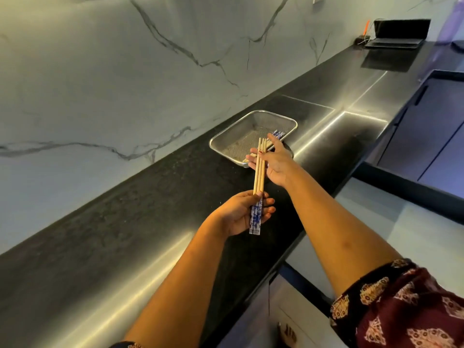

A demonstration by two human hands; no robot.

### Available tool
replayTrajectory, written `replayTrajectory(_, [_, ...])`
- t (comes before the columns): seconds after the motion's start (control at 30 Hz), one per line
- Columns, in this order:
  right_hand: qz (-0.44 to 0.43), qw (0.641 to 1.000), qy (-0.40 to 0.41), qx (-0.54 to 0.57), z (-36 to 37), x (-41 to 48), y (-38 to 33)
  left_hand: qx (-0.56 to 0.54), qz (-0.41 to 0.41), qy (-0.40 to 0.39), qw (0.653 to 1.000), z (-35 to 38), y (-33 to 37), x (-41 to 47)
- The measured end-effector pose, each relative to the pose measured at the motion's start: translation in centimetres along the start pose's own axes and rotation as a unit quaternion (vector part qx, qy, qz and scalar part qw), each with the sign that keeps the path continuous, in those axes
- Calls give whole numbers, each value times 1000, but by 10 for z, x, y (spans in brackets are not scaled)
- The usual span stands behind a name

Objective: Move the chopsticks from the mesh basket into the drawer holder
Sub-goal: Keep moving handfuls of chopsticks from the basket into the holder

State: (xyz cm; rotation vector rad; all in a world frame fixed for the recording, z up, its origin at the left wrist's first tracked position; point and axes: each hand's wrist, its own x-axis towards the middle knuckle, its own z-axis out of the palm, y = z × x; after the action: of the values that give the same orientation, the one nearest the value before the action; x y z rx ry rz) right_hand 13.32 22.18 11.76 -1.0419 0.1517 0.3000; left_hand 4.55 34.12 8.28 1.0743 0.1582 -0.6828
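Observation:
A rectangular steel mesh basket [241, 131] sits on the dark counter by the marble wall. My left hand [241, 214] is shut on a bundle of wooden chopsticks [259, 169] with blue-and-white patterned ends, held upright above the counter, tips pointing toward the basket. My right hand [275, 163] reaches over the basket's near right corner, fingers spread above more chopsticks [277, 133] that lie inside it; I cannot tell whether it touches them. No drawer holder is in view.
The black counter [125, 222] runs from lower left to upper right, with a shiny steel front edge. A laptop [399, 33] stands at its far end. Blue cabinet fronts [431, 136] are on the right, pale floor below.

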Motion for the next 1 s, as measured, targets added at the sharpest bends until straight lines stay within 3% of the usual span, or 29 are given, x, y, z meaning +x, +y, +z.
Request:
replayTrajectory(0.17, [0, 1000, 9, 2, -9, -42, 22, -4, -1, -19, 1000, 8, -31, -35])
replayTrajectory(0.33, [15, 1000, -1, -18, -19, -74, 37, 9, 3, 12, 1000, 30, -47, -55])
replayTrajectory(0.57, [25, 998, -39, -44, -51, -107, 13, 3, 39, 17, 999, 75, -78, -59])
replayTrajectory(0.8, [32, 993, -50, -106, -133, -156, -21, 5, 25, -5, 1000, 154, -130, -51])
replayTrajectory(1.0, [51, 987, -65, -141, -217, -194, -32, -39, 76, 30, 996, 237, -188, -26])
